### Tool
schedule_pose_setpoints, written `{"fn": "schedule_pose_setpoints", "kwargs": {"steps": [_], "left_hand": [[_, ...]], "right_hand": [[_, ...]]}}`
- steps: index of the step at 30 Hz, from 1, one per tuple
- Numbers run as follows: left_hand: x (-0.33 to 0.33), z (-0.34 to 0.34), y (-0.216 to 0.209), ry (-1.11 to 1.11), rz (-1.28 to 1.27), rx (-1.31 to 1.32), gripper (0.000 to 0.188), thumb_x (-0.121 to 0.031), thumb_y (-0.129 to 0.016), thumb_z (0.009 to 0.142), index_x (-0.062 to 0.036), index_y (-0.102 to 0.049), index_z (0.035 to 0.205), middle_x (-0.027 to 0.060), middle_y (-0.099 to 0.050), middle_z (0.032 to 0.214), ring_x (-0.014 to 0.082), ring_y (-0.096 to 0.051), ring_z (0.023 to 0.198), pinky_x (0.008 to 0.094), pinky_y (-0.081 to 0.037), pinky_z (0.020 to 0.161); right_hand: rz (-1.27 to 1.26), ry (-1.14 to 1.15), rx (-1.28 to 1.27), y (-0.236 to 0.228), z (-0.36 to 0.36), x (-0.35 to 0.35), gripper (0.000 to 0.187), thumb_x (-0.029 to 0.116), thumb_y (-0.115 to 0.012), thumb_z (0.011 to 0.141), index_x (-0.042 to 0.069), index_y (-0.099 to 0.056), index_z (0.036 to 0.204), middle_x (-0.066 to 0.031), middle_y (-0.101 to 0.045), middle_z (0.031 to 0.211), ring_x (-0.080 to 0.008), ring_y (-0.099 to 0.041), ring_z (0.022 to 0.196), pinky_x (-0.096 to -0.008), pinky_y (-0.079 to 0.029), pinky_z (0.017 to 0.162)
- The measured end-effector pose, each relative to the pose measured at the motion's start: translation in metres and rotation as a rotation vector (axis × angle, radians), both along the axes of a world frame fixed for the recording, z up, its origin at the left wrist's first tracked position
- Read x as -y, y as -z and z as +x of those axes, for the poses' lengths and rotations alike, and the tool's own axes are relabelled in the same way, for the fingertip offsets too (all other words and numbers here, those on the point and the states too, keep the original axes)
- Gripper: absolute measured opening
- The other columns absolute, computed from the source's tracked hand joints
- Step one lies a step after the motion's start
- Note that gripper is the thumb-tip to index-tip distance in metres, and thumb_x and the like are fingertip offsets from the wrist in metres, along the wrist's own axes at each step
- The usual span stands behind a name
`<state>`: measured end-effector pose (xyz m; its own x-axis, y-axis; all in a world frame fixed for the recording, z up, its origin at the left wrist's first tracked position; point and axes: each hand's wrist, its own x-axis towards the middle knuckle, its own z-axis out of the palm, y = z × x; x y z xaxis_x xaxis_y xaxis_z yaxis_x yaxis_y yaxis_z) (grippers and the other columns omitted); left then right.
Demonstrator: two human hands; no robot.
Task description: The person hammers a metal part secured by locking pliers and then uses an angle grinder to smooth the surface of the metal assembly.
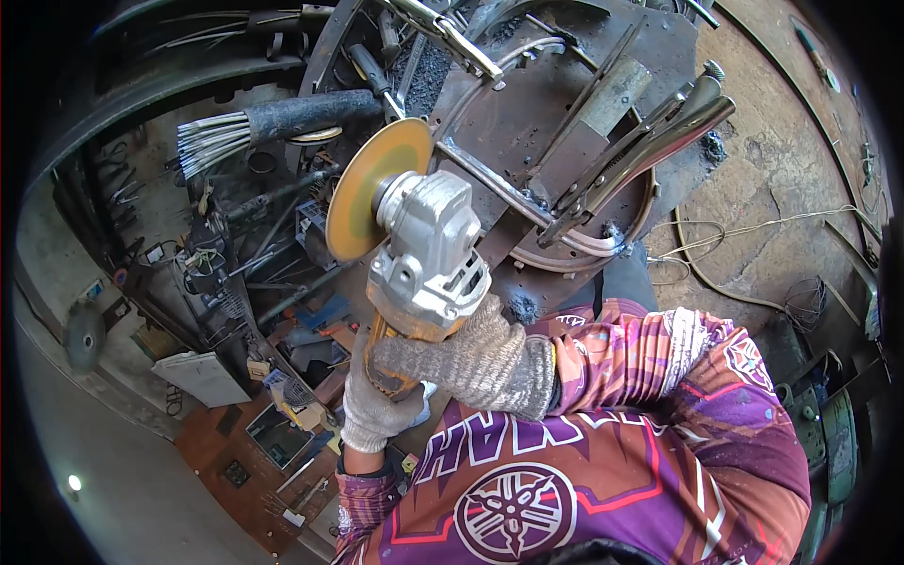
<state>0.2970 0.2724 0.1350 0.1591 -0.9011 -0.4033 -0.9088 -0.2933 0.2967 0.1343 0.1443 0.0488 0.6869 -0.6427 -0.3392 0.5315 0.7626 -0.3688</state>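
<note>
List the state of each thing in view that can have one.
Angle grinder: held in both hands
Abrasive disc: mounted; spinning or stopped, cannot tell
Left hand: gloved, closed on the grinder
Right hand: gloved, closed on the grinder
Right-hand locking pliers: handles angled up; locked or not, cannot tell
Thin metal rods: bundled, ends protruding from a dark tube
Thin wire: loosely coiled

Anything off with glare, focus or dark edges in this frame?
Head view: black fisheye vignetting swallows the corners; head view: a small light spot is blown out at lower left; head view: bright highlights streak the polished locking clamp; head view: the angle grinder reads sharp, its vent slots distinct.
</note>
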Motion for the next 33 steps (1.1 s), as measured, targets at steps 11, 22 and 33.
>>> {"fn": "schedule_pose_setpoints", "kwargs": {"steps": [11, 22, 33], "left_hand": [[0.004, 0.004, -0.002, 0.26, -0.044, 0.093, 0.085, -0.011, -0.081, 0.065, 0.0168, -0.043, 0.135, 0.0283, -0.062, 0.122, 0.0425, -0.068, 0.105, 0.0437, -0.055, 0.094], [0.006, 0.001, 0.0, 0.013, 0.011, 0.034, 0.096, -0.014, -0.081, 0.066, 0.0163, -0.032, 0.144, 0.0286, -0.063, 0.123, 0.0395, -0.071, 0.103, 0.0424, -0.058, 0.085], [0.011, -0.003, -0.002, 0.044, -0.003, 0.04, 0.101, -0.017, -0.084, 0.068, 0.0176, -0.028, 0.145, 0.0267, -0.065, 0.121, 0.0368, -0.072, 0.1, 0.0408, -0.059, 0.082]], "right_hand": [[-0.088, 0.032, -0.023, 0.0, 0.002, -0.004, 0.066, 0.019, -0.09, 0.078, 0.006, -0.058, 0.134, -0.0073, -0.065, 0.128, -0.0165, -0.063, 0.114, -0.0338, -0.054, 0.098], [0.013, 0.027, -0.017, 0.005, 0.006, -0.01, 0.064, 0.017, -0.088, 0.081, 0.005, -0.057, 0.135, -0.0086, -0.065, 0.128, -0.0175, -0.063, 0.116, -0.0346, -0.055, 0.099], [-0.034, -0.017, -0.047, 0.002, 0.0, -0.001, 0.061, 0.018, -0.086, 0.083, 0.004, -0.057, 0.135, -0.0103, -0.066, 0.128, -0.0188, -0.064, 0.115, -0.0351, -0.056, 0.098]]}}
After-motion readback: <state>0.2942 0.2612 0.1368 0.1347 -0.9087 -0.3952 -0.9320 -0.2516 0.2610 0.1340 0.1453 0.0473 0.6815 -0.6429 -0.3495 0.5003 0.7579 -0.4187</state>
